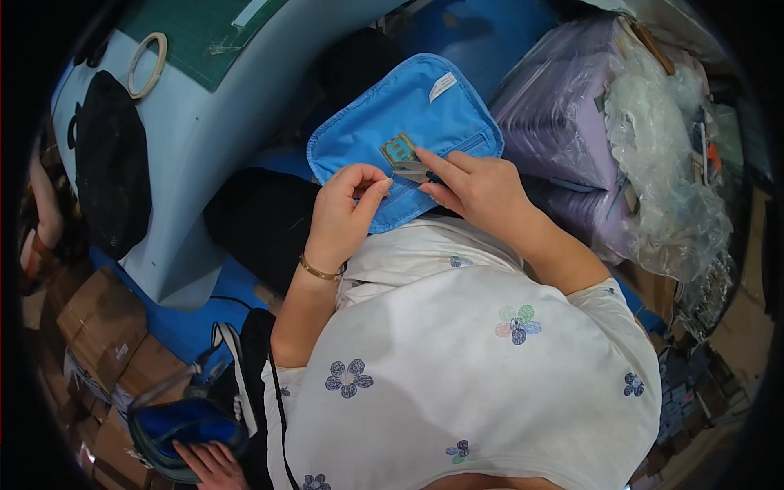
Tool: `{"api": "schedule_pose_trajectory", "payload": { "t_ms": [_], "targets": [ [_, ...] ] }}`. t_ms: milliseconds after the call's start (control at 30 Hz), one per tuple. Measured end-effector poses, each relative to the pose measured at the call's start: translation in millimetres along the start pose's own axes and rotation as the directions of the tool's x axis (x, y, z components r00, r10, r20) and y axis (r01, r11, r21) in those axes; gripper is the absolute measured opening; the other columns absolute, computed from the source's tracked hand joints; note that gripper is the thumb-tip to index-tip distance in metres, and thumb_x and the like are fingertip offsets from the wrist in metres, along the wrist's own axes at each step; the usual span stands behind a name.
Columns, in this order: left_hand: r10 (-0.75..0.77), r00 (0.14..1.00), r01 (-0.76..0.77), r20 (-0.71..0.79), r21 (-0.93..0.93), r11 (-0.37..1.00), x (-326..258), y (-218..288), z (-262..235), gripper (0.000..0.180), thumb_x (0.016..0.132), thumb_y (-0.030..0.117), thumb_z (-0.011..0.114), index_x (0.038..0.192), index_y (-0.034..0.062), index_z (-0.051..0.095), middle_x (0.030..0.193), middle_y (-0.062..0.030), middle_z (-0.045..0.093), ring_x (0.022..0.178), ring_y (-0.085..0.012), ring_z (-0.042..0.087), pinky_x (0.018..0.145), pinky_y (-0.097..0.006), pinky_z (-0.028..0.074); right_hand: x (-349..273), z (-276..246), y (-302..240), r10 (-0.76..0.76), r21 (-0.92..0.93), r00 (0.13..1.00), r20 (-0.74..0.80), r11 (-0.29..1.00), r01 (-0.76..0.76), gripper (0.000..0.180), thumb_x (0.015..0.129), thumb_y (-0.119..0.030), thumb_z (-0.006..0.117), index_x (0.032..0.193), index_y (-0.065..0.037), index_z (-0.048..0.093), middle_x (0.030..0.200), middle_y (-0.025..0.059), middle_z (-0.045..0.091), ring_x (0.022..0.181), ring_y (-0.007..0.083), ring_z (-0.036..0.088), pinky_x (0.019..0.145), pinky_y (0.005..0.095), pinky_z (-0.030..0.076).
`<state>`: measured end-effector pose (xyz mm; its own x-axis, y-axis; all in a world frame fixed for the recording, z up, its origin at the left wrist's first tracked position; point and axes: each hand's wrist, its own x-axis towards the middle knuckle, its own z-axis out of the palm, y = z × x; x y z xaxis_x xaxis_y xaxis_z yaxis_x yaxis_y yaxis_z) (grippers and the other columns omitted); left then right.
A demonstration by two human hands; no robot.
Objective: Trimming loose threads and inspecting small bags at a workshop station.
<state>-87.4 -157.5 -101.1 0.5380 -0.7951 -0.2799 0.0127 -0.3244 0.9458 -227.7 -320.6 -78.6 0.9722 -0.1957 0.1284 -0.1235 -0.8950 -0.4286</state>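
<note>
Single head view — looks steeply down; close over lap; fisheye-bent edges.

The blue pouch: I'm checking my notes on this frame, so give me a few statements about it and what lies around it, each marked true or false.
1. Both hands are on the blue pouch. True: the left hand pinches its lower edge, and the right hand rests on it by the zip.
2. The left wrist is bare. False: it wears a thin bracelet.
3. A ring of tape lies on the pale table. True.
4. The pouch is red. False: it is bright blue.
5. Lilac goods wrapped in clear plastic lie to the person's right. True.
</note>
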Motion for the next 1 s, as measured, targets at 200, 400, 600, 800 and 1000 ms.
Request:
{"api": "schedule_pose_trajectory", "payload": {
  "t_ms": [200, 400, 600, 800, 1000],
  "targets": [
    [-0.008, 1.0, 0.007, -0.015, -0.047, 0.999, 0.3, -0.5, 1.8, 0.01, 0.083, 0.009, 0.064, 0.084, -0.0011, 0.061, 0.078, -0.0063, 0.06, 0.067, -0.0106, 0.056, 0.062, -0.022, 0.045, 0.4, -1.8, -1.3, -0.007, -0.013, 1.0, 0.019, 1.0, 0.008, 0.035, 0.08, -0.023, 0.066, 0.113, -0.009, 0.062, 0.069, 0.0021, 0.055, 0.054, 0.0165, 0.056, 0.046, 0.0291, 0.045],
    [0.041, 0.978, -0.104, -0.203, -0.311, 0.945, -4.2, -4.2, -16.4, 0.01, 0.092, 0.01, 0.055, 0.093, 0.0011, 0.057, 0.081, -0.0033, 0.059, 0.074, -0.0091, 0.055, 0.069, -0.021, 0.044, 0.9, 0.9, 8.8, 0.047, 0.165, 0.999, -0.013, 0.985, -0.044, 0.037, 0.081, -0.021, 0.067, 0.116, -0.011, 0.061, 0.075, 0.0047, 0.059, 0.059, 0.0195, 0.058, 0.052, 0.0284, 0.046],
    [-0.085, 0.735, -0.07, -0.673, -0.199, 0.977, -16.5, -42.5, -53.7, 0.014, 0.094, 0.015, 0.052, 0.09, 0.0028, 0.056, 0.079, -0.0024, 0.057, 0.073, -0.0074, 0.052, 0.068, -0.019, 0.042, -0.5, 6.7, 4.9, 0.252, 0.294, 0.966, 0.057, 0.92, -0.258, 0.046, 0.08, -0.023, 0.069, 0.122, -0.012, 0.057, 0.077, 0.0074, 0.058, 0.064, 0.0189, 0.055, 0.058, 0.0277, 0.045],
    [-0.091, 0.968, 0.055, -0.234, -0.157, 0.986, -49.2, -23.8, -28.1, 0.015, 0.081, 0.006, 0.068, 0.09, 0.0036, 0.057, 0.083, -0.0004, 0.055, 0.072, -0.0066, 0.052, 0.066, -0.021, 0.044, 4.7, 4.7, 0.7, 0.296, 0.293, 0.953, 0.072, 0.906, -0.304, 0.052, 0.074, -0.023, 0.074, 0.122, -0.012, 0.057, 0.077, 0.0073, 0.057, 0.066, 0.0179, 0.054, 0.059, 0.0267, 0.045],
    [0.349, 0.937, -0.312, 0.019, 0.496, 0.81, -38.9, -6.0, -19.4, 0.016, 0.067, 0.005, 0.073, 0.078, 0.0042, 0.06, 0.084, -0.0074, 0.051, 0.075, -0.0247, 0.051, 0.065, -0.031, 0.044, 5.6, 12.6, 8.1, 0.26, 0.289, 0.965, 0.006, 0.924, -0.251, 0.047, 0.074, -0.024, 0.073, 0.117, -0.012, 0.06, 0.074, 0.0056, 0.057, 0.062, 0.0173, 0.055, 0.055, 0.0267, 0.045]
  ]
}}
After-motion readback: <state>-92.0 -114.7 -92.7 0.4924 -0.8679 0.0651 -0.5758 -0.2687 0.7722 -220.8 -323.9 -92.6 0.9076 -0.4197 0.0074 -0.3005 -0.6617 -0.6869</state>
